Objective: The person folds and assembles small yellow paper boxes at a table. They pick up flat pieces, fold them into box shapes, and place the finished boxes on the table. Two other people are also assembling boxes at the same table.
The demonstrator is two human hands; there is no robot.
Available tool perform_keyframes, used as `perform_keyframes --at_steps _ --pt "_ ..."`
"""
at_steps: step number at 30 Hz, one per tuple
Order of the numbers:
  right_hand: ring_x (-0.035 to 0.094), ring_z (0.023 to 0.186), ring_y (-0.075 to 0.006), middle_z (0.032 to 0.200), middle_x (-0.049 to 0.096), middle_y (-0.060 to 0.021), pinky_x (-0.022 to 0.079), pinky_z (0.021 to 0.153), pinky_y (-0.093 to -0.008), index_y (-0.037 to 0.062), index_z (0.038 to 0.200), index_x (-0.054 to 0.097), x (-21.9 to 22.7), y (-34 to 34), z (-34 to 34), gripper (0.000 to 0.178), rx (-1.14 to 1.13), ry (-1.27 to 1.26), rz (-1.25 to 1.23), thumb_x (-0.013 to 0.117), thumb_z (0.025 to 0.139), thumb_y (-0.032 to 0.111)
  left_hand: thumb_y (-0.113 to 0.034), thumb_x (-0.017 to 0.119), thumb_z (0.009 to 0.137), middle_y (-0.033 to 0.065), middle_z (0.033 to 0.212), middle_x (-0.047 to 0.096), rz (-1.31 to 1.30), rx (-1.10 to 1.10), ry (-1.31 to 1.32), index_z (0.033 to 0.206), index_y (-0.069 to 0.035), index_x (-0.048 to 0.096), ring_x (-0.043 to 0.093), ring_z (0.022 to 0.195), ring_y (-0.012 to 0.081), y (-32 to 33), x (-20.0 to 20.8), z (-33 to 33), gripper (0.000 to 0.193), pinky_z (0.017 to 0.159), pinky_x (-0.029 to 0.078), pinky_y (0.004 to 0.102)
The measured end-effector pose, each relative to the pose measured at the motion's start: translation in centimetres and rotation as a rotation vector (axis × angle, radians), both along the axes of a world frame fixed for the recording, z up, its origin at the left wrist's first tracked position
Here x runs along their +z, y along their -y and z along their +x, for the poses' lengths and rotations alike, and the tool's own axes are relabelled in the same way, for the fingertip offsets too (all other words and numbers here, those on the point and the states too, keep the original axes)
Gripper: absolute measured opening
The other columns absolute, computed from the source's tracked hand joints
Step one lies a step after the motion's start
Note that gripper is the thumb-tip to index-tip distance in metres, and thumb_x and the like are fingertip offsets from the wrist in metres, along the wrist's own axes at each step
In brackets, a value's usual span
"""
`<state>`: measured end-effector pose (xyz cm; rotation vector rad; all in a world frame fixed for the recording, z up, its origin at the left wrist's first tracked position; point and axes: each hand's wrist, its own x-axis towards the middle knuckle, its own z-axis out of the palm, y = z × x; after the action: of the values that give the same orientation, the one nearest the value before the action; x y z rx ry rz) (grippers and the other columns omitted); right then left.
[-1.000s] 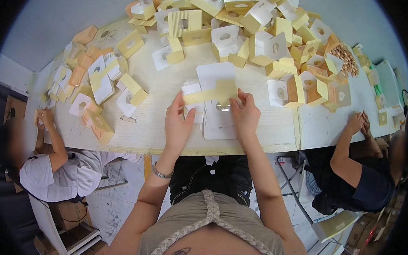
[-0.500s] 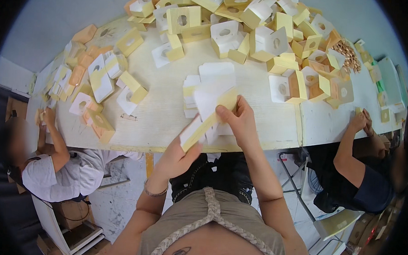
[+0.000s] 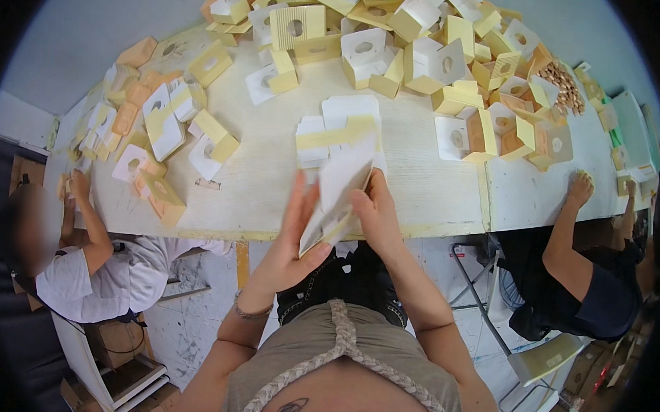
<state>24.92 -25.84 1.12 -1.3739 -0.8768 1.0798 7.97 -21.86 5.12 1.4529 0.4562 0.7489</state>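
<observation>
A white-and-yellow cardboard box blank [image 3: 343, 183], partly folded, is held between my hands over the table's front edge. My left hand [image 3: 288, 245] grips its lower left side, thumb at the bottom and fingers reaching up along the edge, slightly blurred. On the other side my right hand [image 3: 380, 215] pinches the blank, thumb on the front and fingers partly hidden behind it. Just beyond lies a pile of flat blanks [image 3: 313, 140], white with a yellow band, partly covered by the held piece.
Folded yellow boxes [image 3: 297, 31] with round cut-outs heap at the back. More boxes [image 3: 164, 121] lie on the left. Small brownish pieces [image 3: 562, 87] pile at the back right. One person [image 3: 106, 281] sits left, another person [image 3: 588, 283] right, near a folding chair [image 3: 544, 359].
The blank has tilted more upright and come nearer to me, its broad white face now showing. My right hand has lowered. The person on the right has spread their hands apart.
</observation>
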Motion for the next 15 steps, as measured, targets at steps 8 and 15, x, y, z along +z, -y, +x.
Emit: perform_keyframes --at_steps 8,15 --pt "0.040 0.125 -0.0305 0.135 0.039 -0.0213 0.027 0.105 -0.0337 0.0009 0.137 0.034 0.9 2.0 -1.6 0.054 -0.029 0.197 0.373 0.043 0.093 0.030 -0.014 0.070 0.080 0.0124 0.132 0.041 0.080 0.244 0.062 0.139 -0.006 0.027 0.044 0.118 0.0213 -1.4 -2.8 -0.3 0.074 0.096 0.039 0.0321" --pt "0.046 0.113 -0.0292 0.118 0.047 -0.0145 0.035 0.097 -0.0358 0.0060 0.119 0.057 -0.7 2.8 0.0 0.037 0.222 0.146 0.267 0.054 0.088 0.026 -0.009 0.060 0.086 0.0060 0.116 0.048 -0.027 0.036 -0.221 0.126 -0.001 0.047 0.051 0.100 0.0156 -2.5 -3.5 -2.1 0.043 0.088 0.043 0.0273"
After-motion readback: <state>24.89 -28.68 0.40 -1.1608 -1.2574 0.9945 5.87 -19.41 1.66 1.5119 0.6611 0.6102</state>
